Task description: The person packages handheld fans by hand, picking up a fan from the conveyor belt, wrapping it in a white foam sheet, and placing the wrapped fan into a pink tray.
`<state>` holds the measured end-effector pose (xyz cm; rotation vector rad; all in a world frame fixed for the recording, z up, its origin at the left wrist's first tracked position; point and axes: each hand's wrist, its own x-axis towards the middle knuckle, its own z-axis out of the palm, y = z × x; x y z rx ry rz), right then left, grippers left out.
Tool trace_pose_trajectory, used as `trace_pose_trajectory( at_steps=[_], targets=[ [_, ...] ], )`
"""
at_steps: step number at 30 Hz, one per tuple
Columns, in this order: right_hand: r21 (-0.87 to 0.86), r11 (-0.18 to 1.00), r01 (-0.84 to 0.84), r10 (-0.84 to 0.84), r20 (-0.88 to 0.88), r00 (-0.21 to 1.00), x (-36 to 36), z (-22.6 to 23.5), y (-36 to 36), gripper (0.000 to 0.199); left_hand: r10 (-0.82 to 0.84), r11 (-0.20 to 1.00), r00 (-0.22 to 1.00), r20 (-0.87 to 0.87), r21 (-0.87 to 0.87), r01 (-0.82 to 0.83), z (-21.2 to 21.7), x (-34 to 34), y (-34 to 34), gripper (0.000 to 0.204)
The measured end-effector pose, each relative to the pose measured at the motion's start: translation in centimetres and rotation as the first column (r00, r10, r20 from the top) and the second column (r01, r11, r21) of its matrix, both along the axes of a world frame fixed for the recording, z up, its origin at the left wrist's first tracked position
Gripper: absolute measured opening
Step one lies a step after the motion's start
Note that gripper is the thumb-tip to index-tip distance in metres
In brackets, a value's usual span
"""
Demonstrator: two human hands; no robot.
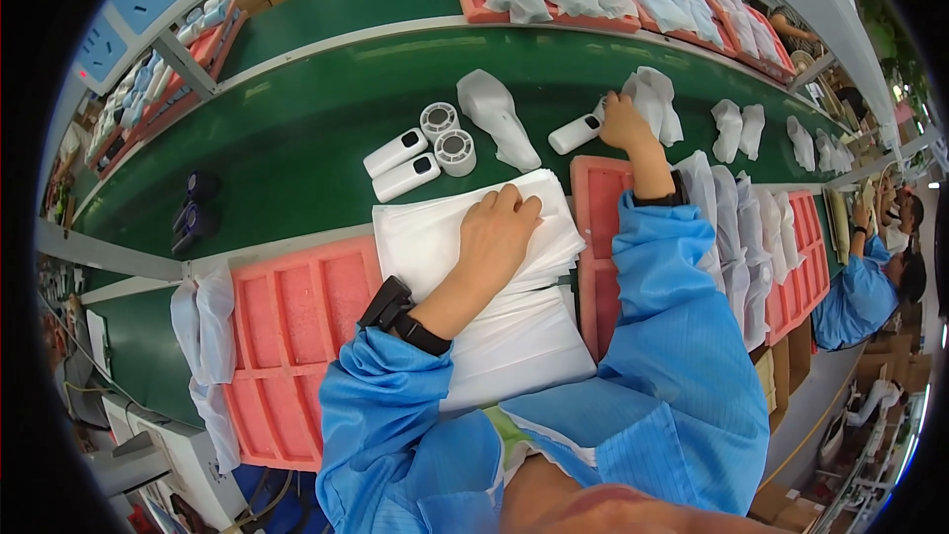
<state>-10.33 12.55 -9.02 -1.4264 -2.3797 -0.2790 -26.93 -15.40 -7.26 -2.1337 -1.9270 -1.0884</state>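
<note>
My left hand (497, 233) lies on a stack of thin white bags (420, 242), its fingers slightly bent and apart. My right hand (627, 123) reaches over the green belt, with fingers closed around the head end of a white handheld fan (574, 134); that end is mostly covered by the hand. Just past it sits a fan in a white bag (660, 104). Two bare white handheld fans (405, 178) lie side by side left of centre, their round heads toward the middle. Beside them is another bagged fan (497, 119).
Pink divided trays flank the stack: a left tray (287, 336) with bagged items at its edge, and a right tray (597, 208). More loaded trays (593, 15) stand beyond the green belt (326, 119). Dark fans (193, 213) lie far left. A co-worker (860, 287) sits at right.
</note>
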Motion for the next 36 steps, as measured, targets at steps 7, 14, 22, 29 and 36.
trace_pose_trajectory(
  at_steps=[7,14,22,29,36],
  targets=[
    [-0.347,0.934,0.09,-0.09,0.015,0.996,-1.7,4.7,-3.5,0.053,-0.019,1.0,0.941,0.339,0.0,0.02,0.4,-1.6,-1.0,0.015],
    [-0.526,0.819,-0.228,-0.076,-0.495,0.866,-1.3,6.4,-6.3,0.064,-0.079,0.988,0.565,0.821,-0.013,0.156,1.3,-3.7,-0.8,0.008],
    [-0.178,0.748,-0.639,0.098,-0.923,0.372,0.2,14.3,-13.2,0.068,-0.05,0.997,0.568,0.821,0.007,0.077,2.8,-5.7,-1.3,0.009],
    [0.005,0.606,-0.795,0.354,-0.897,0.264,-2.7,14.0,-16.9,0.072,-0.045,0.997,0.397,0.917,0.014,0.082,5.4,-5.9,-3.0,0.008],
    [0.154,0.412,-0.898,0.762,-0.599,0.247,-6.2,13.3,-18.9,0.071,-0.222,0.973,0.176,0.959,0.229,-0.018,8.0,-4.9,-3.8,0.01]
  ],
)
